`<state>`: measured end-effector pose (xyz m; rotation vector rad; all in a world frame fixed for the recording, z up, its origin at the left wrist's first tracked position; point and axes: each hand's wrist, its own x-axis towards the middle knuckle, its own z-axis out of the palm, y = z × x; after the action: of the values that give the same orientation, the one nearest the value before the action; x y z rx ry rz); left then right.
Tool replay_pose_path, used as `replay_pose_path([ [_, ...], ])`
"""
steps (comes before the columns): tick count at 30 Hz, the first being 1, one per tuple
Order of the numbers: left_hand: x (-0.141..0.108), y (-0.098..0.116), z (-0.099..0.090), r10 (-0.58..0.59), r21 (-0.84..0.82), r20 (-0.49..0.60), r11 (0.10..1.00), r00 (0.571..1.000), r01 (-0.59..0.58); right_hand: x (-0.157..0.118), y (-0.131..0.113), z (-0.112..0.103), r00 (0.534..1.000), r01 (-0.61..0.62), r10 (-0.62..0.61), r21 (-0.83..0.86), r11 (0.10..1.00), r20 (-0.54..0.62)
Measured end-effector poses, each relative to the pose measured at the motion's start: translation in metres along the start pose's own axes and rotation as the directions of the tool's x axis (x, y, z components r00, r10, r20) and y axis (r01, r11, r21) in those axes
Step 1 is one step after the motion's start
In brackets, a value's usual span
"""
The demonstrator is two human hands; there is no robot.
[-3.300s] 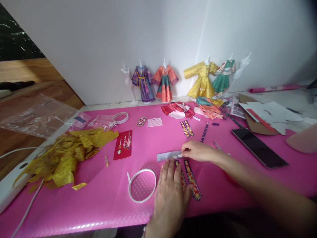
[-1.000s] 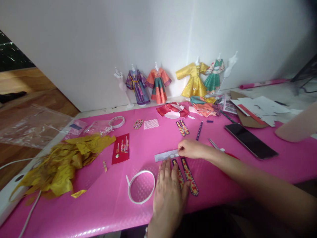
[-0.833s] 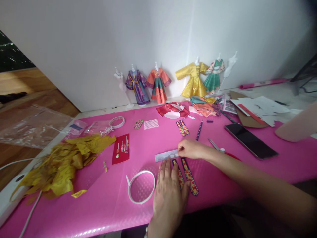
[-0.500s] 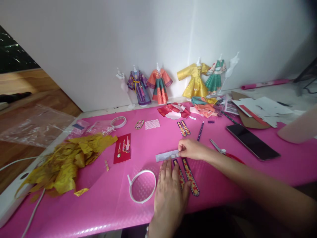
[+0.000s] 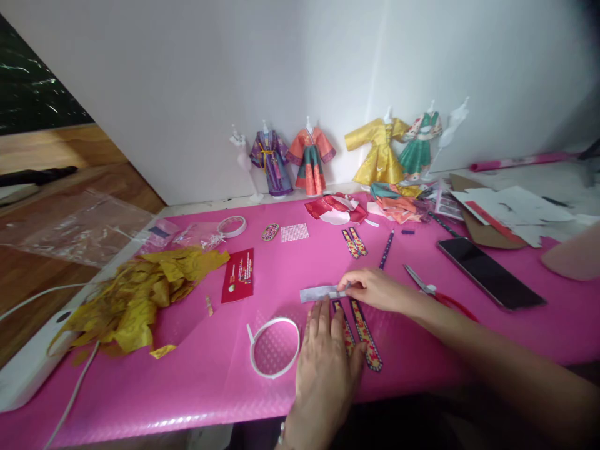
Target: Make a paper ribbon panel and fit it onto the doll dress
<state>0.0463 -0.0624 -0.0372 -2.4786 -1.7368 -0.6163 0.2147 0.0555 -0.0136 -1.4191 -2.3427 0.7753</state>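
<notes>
The pink table point(image 5: 206, 369) carries patterned strips point(image 5: 366, 335) and scissors point(image 5: 427, 289).

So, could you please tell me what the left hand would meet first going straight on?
The left hand would probably meet the grey strip first; its fingertips seem to lie at the strip's near edge, though contact is unclear.

The bare right hand point(image 5: 372, 289) has uncurled from its earlier fist, fingers now extended along the flat pale-grey strip point(image 5: 315, 294); beyond its forearm, more of the red-handled metal scissors point(image 5: 430, 289) shows.
</notes>
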Motion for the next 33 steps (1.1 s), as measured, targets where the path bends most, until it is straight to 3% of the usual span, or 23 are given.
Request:
replay_pose_path([
  [17,-0.0004,0.0017,0.0006,-0.03,-0.022,0.042,0.999,0.999,0.031,-0.0023,-0.0039,-0.0007,0.999,0.046,-0.047,-0.049,0.998,-0.011],
  [33,-0.002,-0.001,0.0063,-0.015,-0.029,-0.02,0.999,1.0,0.014,0.007,-0.0052,0.0043,0.992,-0.096,0.095,-0.018,0.995,-0.081],
])
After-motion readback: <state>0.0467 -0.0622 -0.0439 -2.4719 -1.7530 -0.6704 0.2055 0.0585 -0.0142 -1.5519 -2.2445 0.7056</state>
